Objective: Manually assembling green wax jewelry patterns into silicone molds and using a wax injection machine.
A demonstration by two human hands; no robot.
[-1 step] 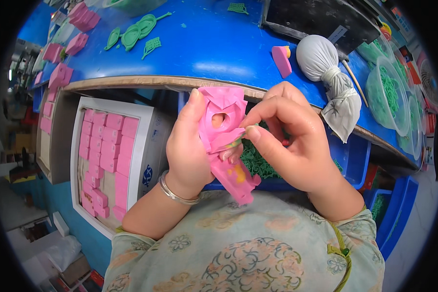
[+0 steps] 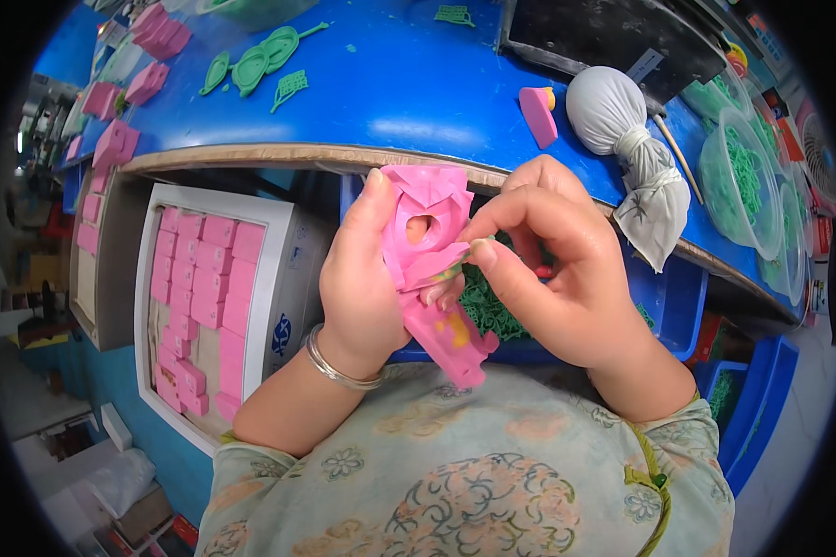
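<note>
My left hand [image 2: 360,265] is wrapped round a soft pink mould [image 2: 402,209], its thumb along the left edge. A round hole pierces the mould's upper part, and a fingertip shows through it. Below the hole a flap is folded up, with green and yellow marks on it. The lower end hangs toward my lap and has a yellow patch. My right hand [image 2: 567,269] pinches at the flap's right edge with thumb and forefinger. Whether a small green scrap is also between those fingertips I cannot tell.
Pink blocks fill a white box [image 2: 260,306] at left. Green scraps lie in a blue tray [image 2: 678,311] under my hands. On the blue table [image 2: 390,102] are green moulded pieces [image 2: 251,70], a pink block [image 2: 537,118], a tied white cloth bundle [image 2: 608,107] and clear bowls [image 2: 715,176].
</note>
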